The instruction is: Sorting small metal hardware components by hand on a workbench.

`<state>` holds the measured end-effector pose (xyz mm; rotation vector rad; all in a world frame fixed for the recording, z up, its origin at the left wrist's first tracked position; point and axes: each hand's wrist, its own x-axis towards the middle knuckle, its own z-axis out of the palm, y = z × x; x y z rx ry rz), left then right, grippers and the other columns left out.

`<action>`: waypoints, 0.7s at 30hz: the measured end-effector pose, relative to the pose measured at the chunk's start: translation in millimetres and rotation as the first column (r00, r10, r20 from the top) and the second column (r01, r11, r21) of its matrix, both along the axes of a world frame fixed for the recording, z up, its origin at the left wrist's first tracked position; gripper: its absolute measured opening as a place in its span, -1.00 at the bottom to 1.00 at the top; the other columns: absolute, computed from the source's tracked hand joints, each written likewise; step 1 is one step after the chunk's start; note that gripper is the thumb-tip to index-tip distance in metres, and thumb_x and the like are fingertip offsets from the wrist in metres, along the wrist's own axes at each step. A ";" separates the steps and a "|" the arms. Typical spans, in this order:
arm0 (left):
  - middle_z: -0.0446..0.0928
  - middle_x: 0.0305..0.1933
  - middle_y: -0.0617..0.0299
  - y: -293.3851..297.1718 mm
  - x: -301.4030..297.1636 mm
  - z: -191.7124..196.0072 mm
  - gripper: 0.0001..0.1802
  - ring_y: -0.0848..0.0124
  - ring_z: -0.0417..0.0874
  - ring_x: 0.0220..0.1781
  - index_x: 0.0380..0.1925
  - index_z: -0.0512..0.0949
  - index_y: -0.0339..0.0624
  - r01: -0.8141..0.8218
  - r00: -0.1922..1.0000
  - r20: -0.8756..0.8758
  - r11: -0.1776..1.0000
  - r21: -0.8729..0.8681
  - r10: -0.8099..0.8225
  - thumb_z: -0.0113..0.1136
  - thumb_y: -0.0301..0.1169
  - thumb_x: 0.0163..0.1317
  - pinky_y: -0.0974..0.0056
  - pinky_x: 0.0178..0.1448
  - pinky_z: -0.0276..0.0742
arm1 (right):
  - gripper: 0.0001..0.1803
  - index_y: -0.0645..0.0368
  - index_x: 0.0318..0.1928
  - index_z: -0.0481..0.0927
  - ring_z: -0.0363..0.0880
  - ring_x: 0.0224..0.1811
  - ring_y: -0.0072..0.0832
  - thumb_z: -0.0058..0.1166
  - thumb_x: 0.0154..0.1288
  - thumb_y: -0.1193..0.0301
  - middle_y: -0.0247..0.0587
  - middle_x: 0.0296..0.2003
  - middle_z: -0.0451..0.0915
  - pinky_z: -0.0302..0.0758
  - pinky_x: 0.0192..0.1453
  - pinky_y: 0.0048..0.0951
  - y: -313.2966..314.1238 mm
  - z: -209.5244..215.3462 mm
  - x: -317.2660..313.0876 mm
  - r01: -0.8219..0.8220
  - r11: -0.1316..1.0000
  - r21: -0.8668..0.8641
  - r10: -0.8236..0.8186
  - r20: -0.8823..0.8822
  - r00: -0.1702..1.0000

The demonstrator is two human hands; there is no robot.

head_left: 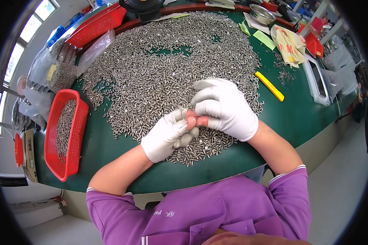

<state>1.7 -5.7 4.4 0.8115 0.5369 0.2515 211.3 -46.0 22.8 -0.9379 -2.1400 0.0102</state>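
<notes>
step: seemingly fingertip handling of small metal pieces [151, 90], spread thickly across the desk [306, 118] | left hand [163, 136] and right hand [229, 108]: curled, fingertips meeting; cannot tell whether either grips a piece | next move likely calls for fine fingertip control | hidden: whatever lies between the fingertips

Looks brightly lit, blown out white at the left windows [30, 28], glinting off the parts [159, 81], bowing toward the rim and black in 4 corners.
</notes>
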 end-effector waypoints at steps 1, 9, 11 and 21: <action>0.51 -0.37 0.40 0.2 -0.3 1.1 -0.79 0.70 0.36 -0.55 -0.20 0.47 -0.05 0.014 1.000 -0.020 0.999 0.029 -0.014 0.16 -0.19 0.36 0.58 -0.54 0.16 | -0.72 0.04 -0.35 0.56 0.57 -0.05 -0.09 0.27 0.02 0.17 -0.32 -0.27 0.58 0.52 -0.04 -0.13 0.8 -0.5 0.1 -0.001 1.000 0.000 0.001 0.000 1.000; 0.50 -0.35 0.37 2.0 -2.8 -3.2 -0.74 0.65 0.37 -0.54 -0.18 0.48 -0.06 -0.025 1.000 0.005 1.000 -0.006 0.025 0.15 -0.14 0.35 0.57 -0.52 0.15 | -0.71 0.07 -0.27 0.60 0.54 0.01 -0.15 0.29 0.00 0.24 -0.24 -0.21 0.59 0.50 0.02 -0.19 1.5 -13.1 9.4 0.163 0.978 -0.133 -0.155 0.068 0.986; 0.48 -0.33 0.35 3.5 -2.9 -3.6 -0.69 0.63 0.35 -0.55 -0.17 0.47 -0.07 -0.017 1.000 0.017 0.999 -0.034 0.018 0.10 -0.08 0.36 0.57 -0.51 0.14 | -0.71 0.07 -0.27 0.61 0.54 0.00 -0.19 0.32 -0.09 0.36 -0.24 -0.22 0.59 0.49 0.03 -0.22 -0.7 -20.1 6.9 0.249 0.958 -0.145 -0.221 0.186 0.957; 0.46 -0.30 0.32 5.4 -5.1 -4.4 -0.68 0.61 0.32 -0.55 -0.16 0.47 -0.10 0.008 1.000 0.025 1.000 -0.019 -0.007 0.03 -0.08 0.37 0.56 -0.49 0.16 | -0.82 0.13 -0.37 0.58 0.55 -0.06 -0.22 0.28 -0.02 0.41 -0.26 -0.27 0.59 0.50 -0.01 -0.21 3.0 -17.3 4.2 0.247 0.941 -0.231 -0.223 0.127 0.967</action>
